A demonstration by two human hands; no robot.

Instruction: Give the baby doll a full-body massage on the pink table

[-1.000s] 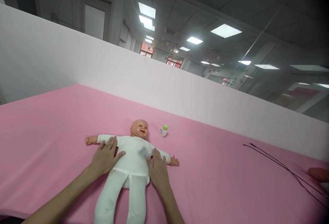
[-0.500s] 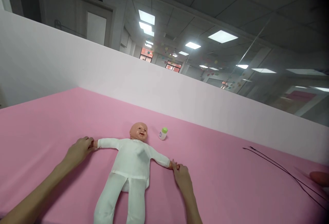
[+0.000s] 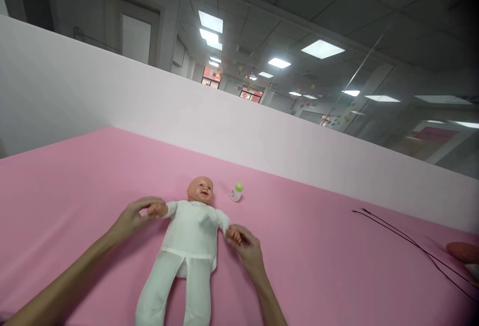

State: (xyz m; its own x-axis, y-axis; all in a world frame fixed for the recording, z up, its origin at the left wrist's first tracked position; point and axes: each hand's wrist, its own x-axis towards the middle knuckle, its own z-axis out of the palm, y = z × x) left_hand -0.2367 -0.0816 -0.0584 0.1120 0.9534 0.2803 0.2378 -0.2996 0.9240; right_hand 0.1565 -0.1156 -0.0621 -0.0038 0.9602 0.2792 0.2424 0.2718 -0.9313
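Observation:
A baby doll in a white top and trousers lies on its back on the pink padded surface. On the picture's left, my left hand is closed around one of the doll's arms at the wrist, fingers on top and thumb below. My right hand grips the other arm near its hand, with some fingers hidden behind. Both doll arms are bent up and look short from here. Beside the doll's head stands a small white bottle with a green cap, apart from both hands.
A pale raised wall borders the far side of the surface, with glass above it. Thin black cables run across the right side. Near the right edge lies a partly seen rounded skin-toned object.
Both my hands have moved inward toward the doll's body, bringing its arms from stretched out sideways to drawn in and raised. The bottle has stayed beside the head.

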